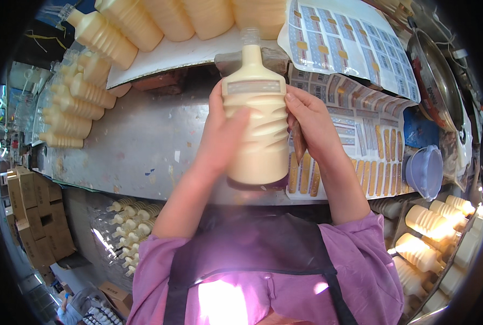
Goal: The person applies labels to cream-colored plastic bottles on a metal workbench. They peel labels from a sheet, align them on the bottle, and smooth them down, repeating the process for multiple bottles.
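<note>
A cream-filled ridged plastic bottle [257, 134] with a clear neck lies on its back before me, neck away from me. Across its shoulder runs a pale label strip [253, 86]. My left hand [225, 130] grips the bottle's left side, its thumb blurred over the front ridges. On the right side, my right hand [308, 113] holds the bottle's edge, thumb beside the label's end. A pointed brown tool [298, 142], perhaps wooden, sticks out below the right palm, toward me.
Label sheets [347, 48] lie at right, with gold strip labels [367, 174] nearer me. Filled bottles [103, 36] line the white board [176, 61] and the left of the metal table [144, 134]. A blue bucket [424, 172] stands right. More bottles [428, 223] crowd below; cartons [38, 215] stack left.
</note>
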A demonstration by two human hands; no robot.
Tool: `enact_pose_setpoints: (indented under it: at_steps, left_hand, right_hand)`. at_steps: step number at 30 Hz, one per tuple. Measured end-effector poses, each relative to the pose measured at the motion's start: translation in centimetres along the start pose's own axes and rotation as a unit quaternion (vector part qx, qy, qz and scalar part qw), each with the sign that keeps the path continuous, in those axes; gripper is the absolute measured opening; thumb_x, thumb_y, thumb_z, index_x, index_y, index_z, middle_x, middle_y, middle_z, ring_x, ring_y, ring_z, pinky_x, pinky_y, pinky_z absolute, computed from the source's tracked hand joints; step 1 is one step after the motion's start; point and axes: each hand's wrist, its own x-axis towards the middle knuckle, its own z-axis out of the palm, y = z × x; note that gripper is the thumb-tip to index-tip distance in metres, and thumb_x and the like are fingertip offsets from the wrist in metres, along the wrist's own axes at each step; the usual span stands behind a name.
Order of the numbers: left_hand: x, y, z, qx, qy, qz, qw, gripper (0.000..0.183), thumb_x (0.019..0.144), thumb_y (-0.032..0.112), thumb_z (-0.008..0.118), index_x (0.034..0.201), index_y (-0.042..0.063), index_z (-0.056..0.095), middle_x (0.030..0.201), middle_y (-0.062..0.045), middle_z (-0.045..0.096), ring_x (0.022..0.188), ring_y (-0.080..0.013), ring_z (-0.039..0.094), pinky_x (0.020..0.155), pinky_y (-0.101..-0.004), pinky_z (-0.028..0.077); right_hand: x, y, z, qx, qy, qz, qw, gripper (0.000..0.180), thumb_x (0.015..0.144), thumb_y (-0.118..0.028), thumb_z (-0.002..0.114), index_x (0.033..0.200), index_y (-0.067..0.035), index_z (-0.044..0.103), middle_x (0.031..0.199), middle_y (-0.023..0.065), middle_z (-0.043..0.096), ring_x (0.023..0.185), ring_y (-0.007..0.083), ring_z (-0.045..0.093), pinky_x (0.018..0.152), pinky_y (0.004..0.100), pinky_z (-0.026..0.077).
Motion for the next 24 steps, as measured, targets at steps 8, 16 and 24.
enact_pose_setpoints:
  at_steps: [8,16,24]
  left_hand:
    - [0.3,-1.0,-0.7,-0.166,-0.047,-0.044,0.984,0.068,0.101,0.022,0.050,0.160,0.004,0.022,0.152,-0.015,0.044,0.136,-0.0248,0.048,0.115,-0.0388,0.040]
    - [0.2,-1.1,-0.7,-0.172,-0.053,-0.041,0.983,0.069,0.101,0.023,0.051,0.160,0.003,0.022,0.153,-0.015,0.044,0.138,-0.0256,0.048,0.115,-0.0394,0.040]
    - [0.6,-0.6,-0.1,-0.059,0.027,0.009,0.998,0.071,0.099,0.028,0.063,0.156,0.004,0.029,0.142,-0.014,0.052,0.128,-0.0233,0.054,0.111,-0.0384,0.043]
  right_hand:
    - [-0.8,0.0,1.4,-0.087,0.041,-0.115,0.989,0.039,0.101,-0.013,0.054,0.135,0.004,0.061,0.118,0.0176,0.070,0.111,0.0227,0.066,0.098,0.0345,0.049]
    - [-0.4,0.6,0.9,-0.175,0.059,-0.160,0.970,0.040,0.098,-0.018,0.056,0.133,0.001,0.062,0.111,0.0219,0.069,0.105,0.0319,0.067,0.094,0.0393,0.050]
    - [0.2,-0.8,-0.4,-0.076,0.053,-0.052,0.994,0.040,0.100,-0.017,0.059,0.136,-0.001,0.056,0.084,-0.0031,0.055,0.075,0.0063,0.053,0.070,0.0210,0.045]
